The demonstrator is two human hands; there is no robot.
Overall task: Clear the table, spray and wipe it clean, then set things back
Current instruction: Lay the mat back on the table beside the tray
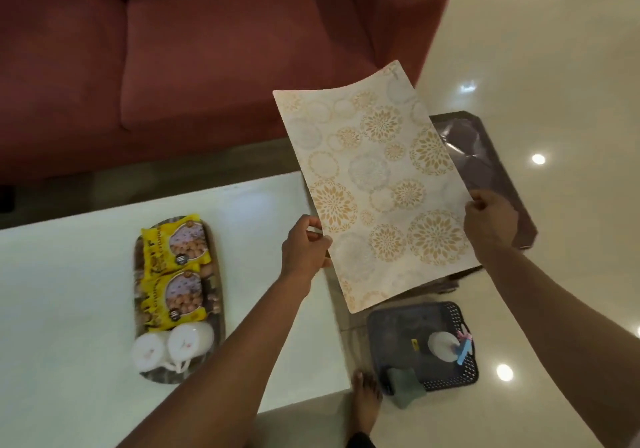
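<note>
1. A white table (69,274) carries one oval tray (219,295), which holds two yellow snack packets (175,271) and two white cups (173,347) lying on their sides.
2. The glossy cream floor (554,66) carries a dark perforated basket (464,375), a small dark side table (498,177) beyond it, a red sofa (173,66), and a bare foot (367,399).
</note>
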